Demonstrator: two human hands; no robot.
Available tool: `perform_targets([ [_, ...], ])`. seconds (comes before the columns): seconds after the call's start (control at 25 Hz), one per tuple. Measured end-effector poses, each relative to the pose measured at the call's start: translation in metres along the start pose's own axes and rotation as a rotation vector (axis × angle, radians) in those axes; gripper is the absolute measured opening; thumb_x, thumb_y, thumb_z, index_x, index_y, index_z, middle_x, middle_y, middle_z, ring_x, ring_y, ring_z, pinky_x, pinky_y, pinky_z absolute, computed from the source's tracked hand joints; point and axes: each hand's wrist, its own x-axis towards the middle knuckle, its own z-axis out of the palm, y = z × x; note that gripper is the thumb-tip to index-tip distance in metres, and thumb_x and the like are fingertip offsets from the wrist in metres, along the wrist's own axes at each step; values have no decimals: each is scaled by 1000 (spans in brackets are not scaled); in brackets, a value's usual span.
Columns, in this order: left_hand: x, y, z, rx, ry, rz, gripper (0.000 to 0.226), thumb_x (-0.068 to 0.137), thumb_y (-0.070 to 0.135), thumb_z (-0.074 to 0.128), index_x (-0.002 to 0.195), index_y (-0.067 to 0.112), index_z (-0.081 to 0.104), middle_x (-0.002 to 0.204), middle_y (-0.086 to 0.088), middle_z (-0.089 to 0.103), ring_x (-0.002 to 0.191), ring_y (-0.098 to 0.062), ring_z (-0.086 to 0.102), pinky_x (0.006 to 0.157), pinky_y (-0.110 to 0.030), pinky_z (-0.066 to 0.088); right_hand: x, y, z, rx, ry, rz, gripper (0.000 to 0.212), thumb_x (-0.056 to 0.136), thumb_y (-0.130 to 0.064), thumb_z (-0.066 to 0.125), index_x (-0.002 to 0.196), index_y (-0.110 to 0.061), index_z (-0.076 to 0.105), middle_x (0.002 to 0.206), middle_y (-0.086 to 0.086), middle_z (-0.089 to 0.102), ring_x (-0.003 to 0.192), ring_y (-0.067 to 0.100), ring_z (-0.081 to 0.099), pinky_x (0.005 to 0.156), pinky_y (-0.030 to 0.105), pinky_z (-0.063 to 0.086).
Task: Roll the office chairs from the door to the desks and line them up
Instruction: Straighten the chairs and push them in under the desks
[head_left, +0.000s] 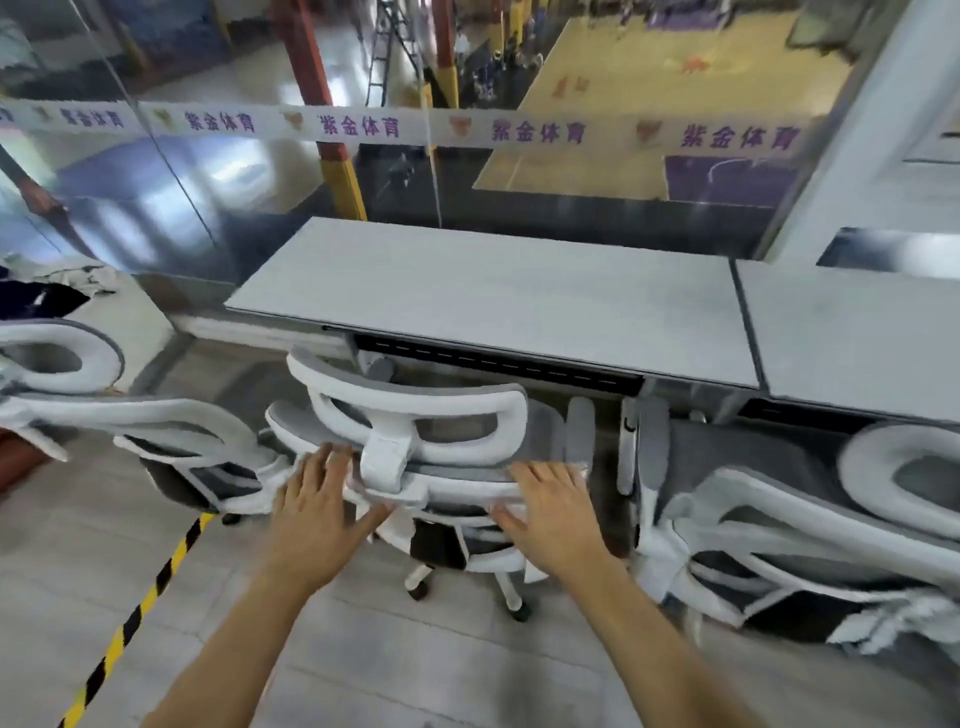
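A white-and-grey office chair (415, 415) stands facing the grey desk (493, 296), its seat partly under the desk edge. My left hand (317, 504) lies on the top of its backrest left of the headrest post, fingers spread. My right hand (550, 509) lies on the backrest top at the right, fingers spread too. Neither hand is closed around the frame. A second chair (810, 525) stands to the right at the neighbouring desk (852, 332). A third chair (130, 415) stands to the left, beyond the desk's end.
A glass wall (208, 171) with a printed white band runs behind the desks, overlooking a sports hall. Black-and-yellow tape (140, 608) crosses the floor at the lower left. A white pillar (872, 130) rises at the right. The chairs stand close side by side.
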Motion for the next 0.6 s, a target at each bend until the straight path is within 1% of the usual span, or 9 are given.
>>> perform_targets([
  [0.08,23,-23,11,-32,-19,94,105,73,92,31,146,18,38,156,-7,34,146,-30,24,118,-52,22,-1,-8,17,-16,79,99,52,88,-67,48,124,-30,55,124,-8,59,120,20,50,110,36,29],
  [0.16,37,-40,18,-39,-32,160,108,69,92,41,143,13,41,155,-9,36,147,-29,23,120,-51,21,-8,-19,29,-22,166,198,53,84,-72,47,115,-29,57,113,-9,60,113,20,52,111,37,31],
  [0.2,40,-45,19,-52,-29,181,108,67,92,45,140,12,43,153,-10,38,146,-30,24,119,-51,23,-14,-24,33,-19,199,233,56,84,-74,44,113,-29,58,111,-9,61,114,19,52,113,38,29],
  [0.32,44,-50,23,-129,31,263,103,66,90,51,129,10,50,142,-12,46,141,-32,30,115,-52,29,-28,-34,42,-31,213,288,70,87,-83,24,118,-30,57,118,-11,59,126,17,49,121,49,18],
  [0.36,45,-49,24,-153,36,284,101,65,90,52,128,10,51,140,-11,47,139,-32,32,115,-51,29,-30,-33,42,-19,212,297,72,87,-83,22,120,-29,56,120,-10,58,129,17,47,122,50,16],
  [0.48,46,-37,25,-224,57,277,97,63,88,57,126,14,52,137,-5,47,138,-28,32,115,-50,29,-29,-19,39,2,206,290,67,90,-79,30,123,-26,55,126,-8,54,134,17,41,124,50,12],
  [0.6,51,-24,28,-252,61,260,97,62,89,58,123,14,53,134,-3,48,138,-27,32,115,-52,29,-17,-2,32,-3,186,265,64,91,-77,35,123,-25,54,126,-7,53,133,18,42,124,50,8],
])
